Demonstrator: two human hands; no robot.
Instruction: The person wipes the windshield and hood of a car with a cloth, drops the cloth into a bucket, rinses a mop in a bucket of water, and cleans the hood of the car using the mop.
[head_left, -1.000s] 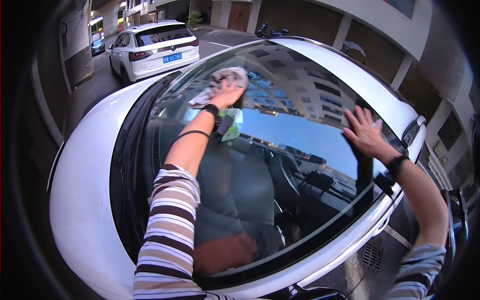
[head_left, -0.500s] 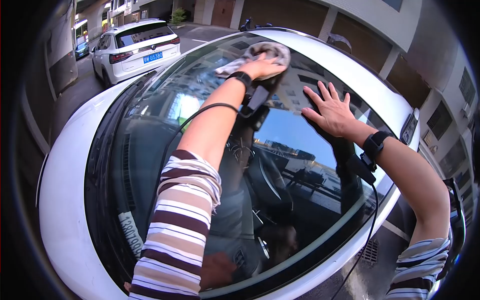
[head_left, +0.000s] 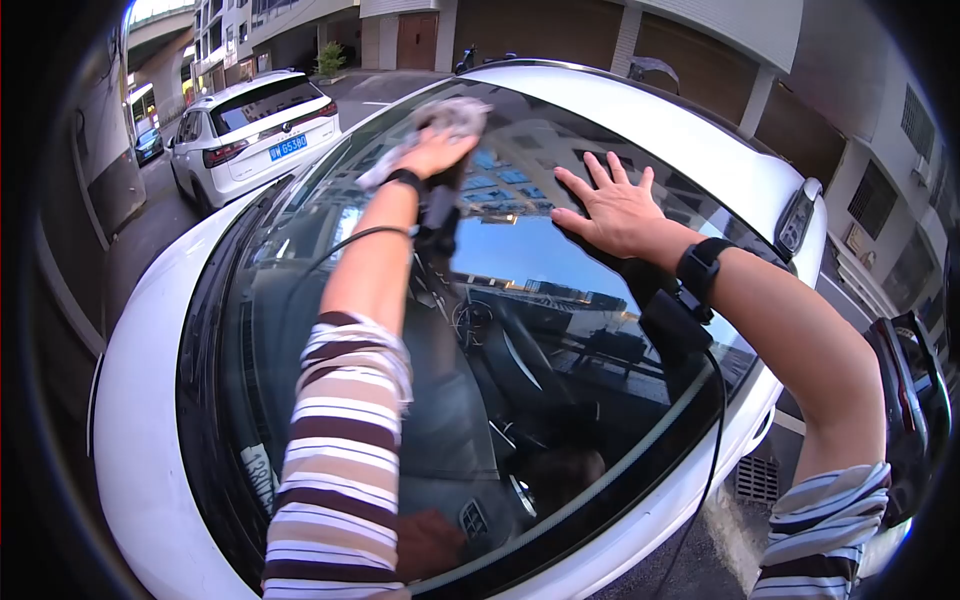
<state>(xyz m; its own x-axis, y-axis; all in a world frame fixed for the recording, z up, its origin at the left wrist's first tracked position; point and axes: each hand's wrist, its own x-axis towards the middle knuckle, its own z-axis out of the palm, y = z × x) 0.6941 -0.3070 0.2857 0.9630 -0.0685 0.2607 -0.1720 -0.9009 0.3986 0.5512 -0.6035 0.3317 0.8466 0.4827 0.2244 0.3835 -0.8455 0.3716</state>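
Note:
A grey-white cloth [head_left: 455,115], blurred by motion, lies against the upper left part of the windshield [head_left: 560,250] of a white car. My left hand [head_left: 437,150] presses on it, with the fingers over the fabric. Farther right, my right hand [head_left: 618,210] rests with its palm toward the glass and its fingers spread, holding nothing. Both wrists wear black straps with small devices, and a dark cable [head_left: 716,430] hangs down from the right one.
White bodywork frames the glass, with a side mirror [head_left: 798,218] at the right. Behind the windshield a number card [head_left: 258,472] and a steering wheel [head_left: 525,350] show. Another white car [head_left: 255,140] stands at the back left. A drain grate [head_left: 757,480] lies in the ground.
My left hand has slid the cloth leftward over the glass. My right hand stays spread on the windshield, and the whole view has shifted a little.

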